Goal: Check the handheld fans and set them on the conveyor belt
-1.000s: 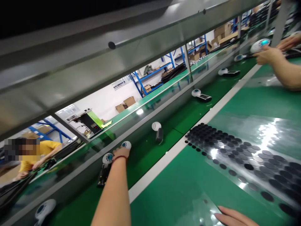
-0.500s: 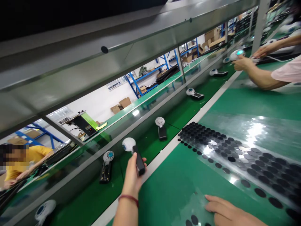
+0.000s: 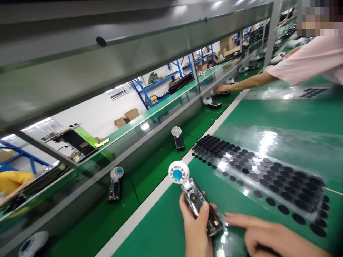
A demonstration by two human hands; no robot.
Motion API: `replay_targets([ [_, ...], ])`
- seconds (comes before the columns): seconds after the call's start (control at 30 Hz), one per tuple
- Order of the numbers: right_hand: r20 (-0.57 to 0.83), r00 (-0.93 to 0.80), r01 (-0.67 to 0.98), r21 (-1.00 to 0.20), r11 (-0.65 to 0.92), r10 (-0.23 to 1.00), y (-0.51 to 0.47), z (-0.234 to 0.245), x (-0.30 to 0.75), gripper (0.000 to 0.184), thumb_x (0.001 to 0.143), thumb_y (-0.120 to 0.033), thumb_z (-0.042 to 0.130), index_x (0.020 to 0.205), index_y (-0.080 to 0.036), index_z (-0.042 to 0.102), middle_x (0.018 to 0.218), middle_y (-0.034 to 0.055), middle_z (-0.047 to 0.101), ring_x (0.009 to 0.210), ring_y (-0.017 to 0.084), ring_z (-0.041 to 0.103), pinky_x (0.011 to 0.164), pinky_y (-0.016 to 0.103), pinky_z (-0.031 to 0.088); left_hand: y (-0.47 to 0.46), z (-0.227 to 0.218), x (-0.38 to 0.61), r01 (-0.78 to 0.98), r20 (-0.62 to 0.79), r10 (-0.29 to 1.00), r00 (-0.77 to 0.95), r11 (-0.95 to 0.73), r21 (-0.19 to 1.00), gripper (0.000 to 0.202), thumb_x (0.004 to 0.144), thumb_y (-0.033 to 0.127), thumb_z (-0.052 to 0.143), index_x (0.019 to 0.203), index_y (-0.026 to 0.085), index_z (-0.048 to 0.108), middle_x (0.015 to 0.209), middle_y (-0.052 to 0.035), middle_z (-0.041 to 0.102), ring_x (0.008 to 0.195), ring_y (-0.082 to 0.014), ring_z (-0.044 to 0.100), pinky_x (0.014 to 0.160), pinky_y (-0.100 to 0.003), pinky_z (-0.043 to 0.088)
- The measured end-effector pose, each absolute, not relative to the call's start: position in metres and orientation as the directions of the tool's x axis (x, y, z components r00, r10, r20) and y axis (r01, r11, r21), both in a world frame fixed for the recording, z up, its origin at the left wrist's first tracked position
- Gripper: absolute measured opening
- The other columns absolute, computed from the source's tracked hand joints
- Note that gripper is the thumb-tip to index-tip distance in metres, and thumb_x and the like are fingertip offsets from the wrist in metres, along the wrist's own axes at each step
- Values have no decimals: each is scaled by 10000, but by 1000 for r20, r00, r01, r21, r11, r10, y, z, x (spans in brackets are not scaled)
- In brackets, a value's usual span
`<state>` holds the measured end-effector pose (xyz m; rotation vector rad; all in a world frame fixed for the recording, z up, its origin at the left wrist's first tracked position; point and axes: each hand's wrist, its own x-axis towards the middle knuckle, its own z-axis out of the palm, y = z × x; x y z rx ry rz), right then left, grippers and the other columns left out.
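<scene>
My left hand (image 3: 197, 226) is closed around the black handle of a handheld device (image 3: 179, 172) with a round white head and blue centre. The thumb lies across the handle, whose dark inside, with small parts, faces up. My right hand (image 3: 265, 232) reaches in from the lower right, its index finger stretched out close to the handle's lower end. I see nothing in its fingers; the curled ones are partly hidden. Beyond it, a clear sheet (image 3: 291, 208) bears rows of black round stickers (image 3: 284, 209).
Several similar devices, such as a white-headed one (image 3: 178, 139) and an open-handled one (image 3: 115, 184), lie on the green conveyor belt (image 3: 150, 171). A pale edge strip (image 3: 160, 189) borders it. At right, a co-worker's arm (image 3: 252, 82) reaches over the belt. A metal beam (image 3: 150, 46) crosses above.
My left hand has brought the device from over the belt rightward to the bench, turning its blue centre and open handle toward me. My right hand is now close beside it. The co-worker's arm now reaches onto the belt.
</scene>
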<state>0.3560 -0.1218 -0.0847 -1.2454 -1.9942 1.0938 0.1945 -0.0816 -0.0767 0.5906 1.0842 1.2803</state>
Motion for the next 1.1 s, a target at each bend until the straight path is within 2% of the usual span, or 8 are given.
replay_targets([
  [0.1, -93, -311, 426, -903, 51, 946, -101, -55, 354, 152, 800, -292, 531, 666, -244, 584, 1345, -22, 447, 1251, 232, 368, 991, 389, 358, -83, -80, 196, -407, -294, 954, -66, 243, 880, 850, 609, 224, 710, 1274, 250, 183, 1005, -79, 620, 696, -159, 617, 660, -293, 499],
  [0.2, -116, -275, 339, -941, -17, 954, -77, -35, 341, 151, 809, -282, 492, 682, -226, 550, 1421, -17, 321, 1296, 233, 278, 998, 405, 329, -84, -83, 195, -325, -302, 951, -69, 265, 908, 903, 598, 208, 701, 1332, 252, 177, 1126, -85, 592, 927, -189, 601, 822, -284, 446],
  [0.27, -121, -272, 344, -939, -21, 955, -66, -28, 331, 133, 802, -231, 474, 683, -216, 533, 1414, -13, 321, 1262, 230, 335, 982, 388, 334, -84, -85, 195, -265, -287, 953, -98, 254, 930, 883, 589, 193, 684, 1336, 260, 217, 1258, -70, 512, 1092, -199, 522, 893, -268, 400],
  [0.33, -103, -276, 385, -923, 11, 956, -60, -25, 324, 144, 792, -168, 449, 668, -210, 507, 1294, -8, 449, 1124, 200, 474, 905, 335, 387, -85, -86, 196, -178, -249, 958, -139, 223, 958, 856, 571, 182, 671, 1325, 242, 269, 1325, -58, 450, 1161, -199, 464, 911, -248, 381],
  [0.4, -80, -283, 422, -905, 49, 956, -59, -23, 321, 171, 778, -109, 421, 645, -205, 471, 1053, -14, 551, 900, 151, 556, 756, 262, 429, -85, -86, 196, -97, -213, 962, -171, 199, 975, 827, 551, 179, 664, 1304, 216, 325, 1329, -62, 448, 1176, -197, 449, 915, -231, 368],
  [0.5, -77, -286, 469, -880, 70, 955, -58, -20, 319, 186, 766, -72, 416, 632, -199, 439, 851, -24, 528, 738, 126, 532, 636, 227, 404, -85, -86, 197, -37, -190, 961, -199, 186, 982, 804, 530, 197, 647, 1285, 192, 368, 1295, -65, 489, 1162, -194, 465, 902, -212, 365],
  [0.93, -46, -246, 515, -852, 90, 968, -60, -34, 310, 193, 781, -44, 421, 662, -196, 417, 934, -6, 532, 796, 146, 554, 715, 265, 427, -82, -92, 201, -14, -117, 955, -272, 117, 993, 763, 495, 174, 634, 1226, 183, 416, 1271, -67, 514, 1199, -196, 434, 899, -190, 356],
  [1.1, 0, -233, 506, -854, 121, 973, -64, -33, 310, 195, 786, -45, 405, 683, -208, 434, 958, -4, 526, 801, 144, 556, 704, 258, 442, -82, -93, 200, -152, -183, 952, -244, 149, 977, 744, 523, 221, 640, 1224, 166, 396, 1300, -82, 485, 1205, -187, 428, 923, -186, 344],
])
